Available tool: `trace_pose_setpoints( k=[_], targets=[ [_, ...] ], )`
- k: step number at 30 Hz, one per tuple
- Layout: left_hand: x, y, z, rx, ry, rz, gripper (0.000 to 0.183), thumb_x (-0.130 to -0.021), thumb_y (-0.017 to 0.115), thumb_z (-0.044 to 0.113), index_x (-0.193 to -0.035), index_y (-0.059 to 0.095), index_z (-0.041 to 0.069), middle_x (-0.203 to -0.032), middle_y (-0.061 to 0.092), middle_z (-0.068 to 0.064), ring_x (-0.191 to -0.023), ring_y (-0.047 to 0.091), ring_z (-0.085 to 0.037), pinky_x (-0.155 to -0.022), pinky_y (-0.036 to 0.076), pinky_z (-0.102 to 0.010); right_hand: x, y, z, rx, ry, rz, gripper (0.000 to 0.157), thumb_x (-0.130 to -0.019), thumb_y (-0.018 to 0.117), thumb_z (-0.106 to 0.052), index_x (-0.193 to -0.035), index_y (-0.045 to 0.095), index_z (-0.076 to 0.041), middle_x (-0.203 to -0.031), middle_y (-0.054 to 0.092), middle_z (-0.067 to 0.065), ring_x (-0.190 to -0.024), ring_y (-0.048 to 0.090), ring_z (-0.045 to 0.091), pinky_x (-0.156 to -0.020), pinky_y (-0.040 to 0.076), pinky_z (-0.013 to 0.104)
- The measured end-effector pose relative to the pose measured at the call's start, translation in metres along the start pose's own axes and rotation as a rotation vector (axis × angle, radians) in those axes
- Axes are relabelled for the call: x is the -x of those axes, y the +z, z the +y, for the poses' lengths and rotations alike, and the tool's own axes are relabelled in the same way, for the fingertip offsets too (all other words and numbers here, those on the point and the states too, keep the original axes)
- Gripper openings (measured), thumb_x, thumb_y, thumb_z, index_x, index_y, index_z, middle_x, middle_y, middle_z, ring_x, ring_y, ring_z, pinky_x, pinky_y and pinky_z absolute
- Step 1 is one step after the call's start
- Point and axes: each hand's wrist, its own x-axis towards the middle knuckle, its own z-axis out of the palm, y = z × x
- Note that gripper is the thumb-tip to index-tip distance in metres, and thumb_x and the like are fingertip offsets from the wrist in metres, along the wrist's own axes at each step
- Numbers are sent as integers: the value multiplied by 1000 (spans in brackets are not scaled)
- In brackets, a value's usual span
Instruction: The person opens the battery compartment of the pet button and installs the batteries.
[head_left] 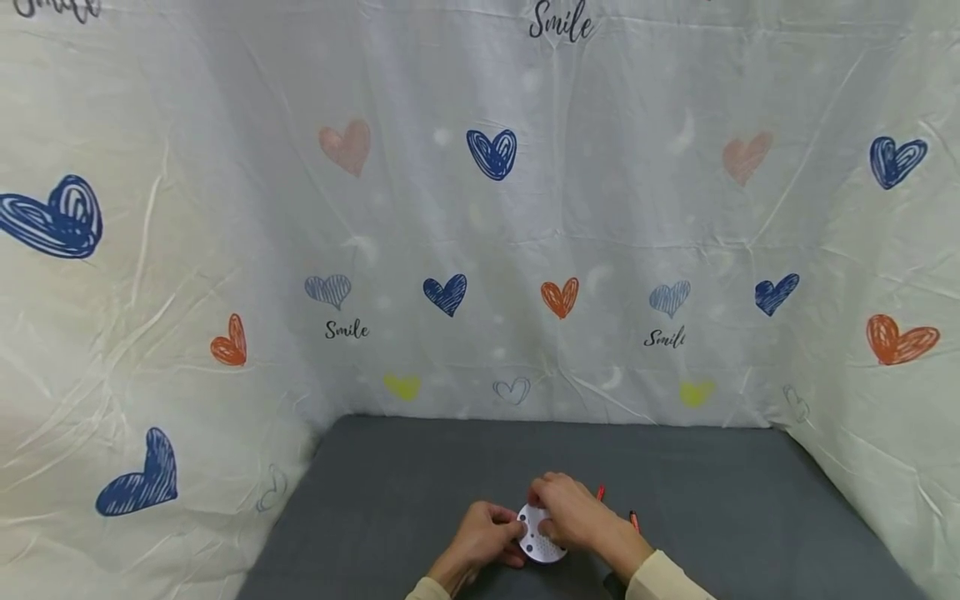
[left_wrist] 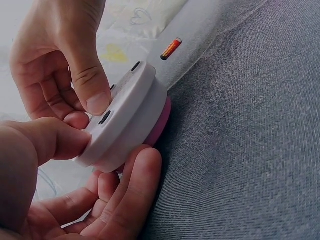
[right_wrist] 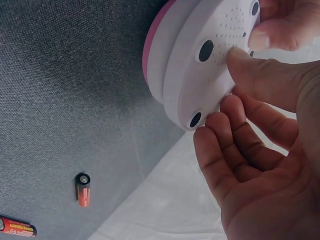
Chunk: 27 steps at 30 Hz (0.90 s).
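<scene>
A round white device [head_left: 543, 548] with a pink underside is tilted over the grey table. Its upper face has dark round pads and a patch of small holes, seen in the right wrist view. My left hand [head_left: 480, 537] pinches its edge, thumb on the white face and fingers beneath. My right hand [head_left: 577, 510] grips it from the other side, the thumb [right_wrist: 242, 62] on the face near the holes and the fingertips [right_wrist: 204, 137] at the rim.
Two red-and-black batteries, one upright [right_wrist: 83, 192] and one lying [right_wrist: 19, 226], are on the grey table [head_left: 390, 483] beyond my right hand. A dark object [head_left: 613, 585] shows by the right sleeve. White curtains [head_left: 480, 225] printed with hearts surround the table.
</scene>
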Motion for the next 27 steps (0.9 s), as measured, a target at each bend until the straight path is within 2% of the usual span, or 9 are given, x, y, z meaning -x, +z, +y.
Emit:
trace_pose_setpoints(
  k=[11,27],
  targets=[
    [-1,2,-1,4,-10,8,17,-97,69,-2,-110,71,-12,-92,75,-16,-68,76,-18,-62,70,-33,0,-1,-1,13,-8,6,23,-86,88,-6,-104,75,-11,-98,70,0,-91,65,13,-79,62,34],
    [1,2,2,2,-22,20,16,-98,69,-3,-110,72,-12,-95,75,-15,-69,77,-19,-63,70,-34,-1,-3,-2,2,-20,10,22,-83,87,-4,-102,75,-9,-95,69,1,-86,64,12,-73,60,30]
  ],
)
